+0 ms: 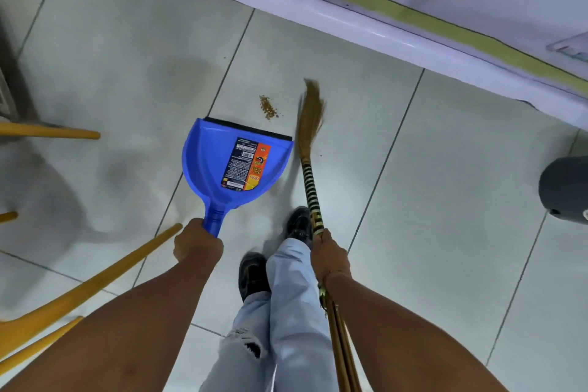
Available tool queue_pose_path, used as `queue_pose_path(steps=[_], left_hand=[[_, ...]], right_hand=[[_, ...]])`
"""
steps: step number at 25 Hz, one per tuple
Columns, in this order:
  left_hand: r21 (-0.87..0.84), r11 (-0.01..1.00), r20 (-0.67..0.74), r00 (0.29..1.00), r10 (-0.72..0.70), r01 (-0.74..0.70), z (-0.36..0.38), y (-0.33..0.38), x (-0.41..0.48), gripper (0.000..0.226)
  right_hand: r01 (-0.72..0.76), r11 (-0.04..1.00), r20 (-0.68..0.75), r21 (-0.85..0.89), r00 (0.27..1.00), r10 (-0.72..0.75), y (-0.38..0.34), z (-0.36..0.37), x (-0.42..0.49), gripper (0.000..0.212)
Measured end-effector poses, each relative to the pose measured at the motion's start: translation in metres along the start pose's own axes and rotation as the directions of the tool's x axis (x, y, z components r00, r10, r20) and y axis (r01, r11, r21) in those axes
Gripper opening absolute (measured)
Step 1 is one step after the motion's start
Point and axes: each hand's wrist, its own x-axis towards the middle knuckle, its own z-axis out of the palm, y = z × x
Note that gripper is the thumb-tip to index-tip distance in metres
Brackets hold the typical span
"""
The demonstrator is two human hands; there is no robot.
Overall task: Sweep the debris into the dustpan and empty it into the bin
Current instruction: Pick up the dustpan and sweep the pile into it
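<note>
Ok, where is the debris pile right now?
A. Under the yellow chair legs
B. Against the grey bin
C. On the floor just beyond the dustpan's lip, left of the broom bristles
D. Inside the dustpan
C: the debris lies on the tile just past the black lip of the dustpan, with the broom bristles to its right; the pan itself looks clean.

Both bare forearms extend forward and downward, roughly parallel. The left hand (198, 243) is closed in a full fist, knuckles up, around a handle. The right hand (329, 256) is closed around a thin shaft, a thin band on its wrist. Between the arms, both legs step forward.
</note>
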Motion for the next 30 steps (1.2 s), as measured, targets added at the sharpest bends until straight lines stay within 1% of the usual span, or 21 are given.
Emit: queue_pose_path(steps=[5, 7, 9, 11, 13, 14, 16, 18, 20, 23, 25, 26, 28, 30], left_hand=[[0.009, 1.0, -0.011, 1.0, -0.011, 0.011, -0.015, 0.029, 0.011, 0.031], [-0.002, 1.0, -0.019, 1.0, -0.015, 0.015, -0.022, 0.032, 0.015, 0.031], [-0.026, 1.0, -0.026, 1.0, -0.017, 0.016, -0.03, 0.033, 0.017, 0.03], [-0.05, 0.999, -0.029, 0.999, -0.014, 0.012, -0.038, 0.033, 0.017, 0.029], [-0.072, 0.997, -0.029, 1.0, -0.007, 0.005, -0.048, 0.03, 0.02, 0.028], [-0.077, 0.997, -0.026, 1.0, -0.004, 0.002, -0.051, 0.029, 0.021, 0.028], [-0.068, 0.998, -0.018, 1.0, 0.016, -0.017, -0.061, 0.025, 0.029, 0.029], [-0.038, 0.998, -0.013, 0.999, 0.046, -0.046, -0.073, 0.019, 0.036, 0.029], [0.001, 0.995, -0.009, 0.995, 0.1, -0.1, -0.083, 0.014, 0.042, 0.029], [0.041, 0.986, -0.023, 0.986, 0.165, -0.164, -0.098, 0.004, 0.053, 0.03], [0.066, 0.979, -0.028, 0.98, 0.197, -0.195, -0.108, -0.002, 0.062, 0.029], [0.078, 0.975, -0.033, 0.977, 0.209, -0.206, -0.113, -0.005, 0.066, 0.03], [0.097, 0.971, -0.046, 0.974, 0.222, -0.217, -0.122, -0.011, 0.074, 0.031], [0.101, 0.972, -0.052, 0.975, 0.218, -0.212, -0.128, -0.016, 0.077, 0.033]], right_hand=[[0.068, 0.997, 0.022, -0.024, 0.997, -0.067, -0.038, -0.011, 0.009, 0.037], [0.06, 0.997, -0.013, 0.045, 0.998, -0.059, -0.042, -0.019, 0.002, 0.04], [0.054, 0.994, -0.081, 0.091, 0.996, -0.047, -0.035, -0.028, -0.009, 0.042], [0.021, 0.996, -0.122, 0.088, 0.992, -0.01, -0.025, -0.033, -0.021, 0.043], [-0.039, 0.992, -0.162, 0.121, 0.985, 0.059, -0.016, -0.031, -0.028, 0.043], [-0.096, 0.985, -0.163, 0.141, 0.979, 0.119, -0.012, -0.028, -0.031, 0.043], [-0.183, 0.971, -0.129, 0.155, 0.971, 0.203, -0.01, -0.014, -0.039, 0.04], [-0.229, 0.969, -0.029, 0.089, 0.972, 0.232, -0.016, 0.012, -0.053, 0.036], [-0.239, 0.965, 0.037, 0.107, 0.971, 0.236, -0.036, 0.042, -0.07, 0.035], [-0.165, 0.974, 0.026, 0.154, 0.986, 0.163, -0.07, 0.079, -0.073, 0.028], [-0.167, 0.977, 0.054, 0.134, 0.986, 0.161, -0.093, 0.093, -0.064, 0.028], [-0.173, 0.98, 0.043, 0.094, 0.985, 0.17, -0.103, 0.099, -0.058, 0.03], [-0.213, 0.961, 0.043, 0.178, 0.977, 0.208, -0.121, 0.102, -0.052, 0.034], [-0.181, 0.973, 0.028, 0.142, 0.983, 0.179, -0.135, 0.103, -0.051, 0.035]])
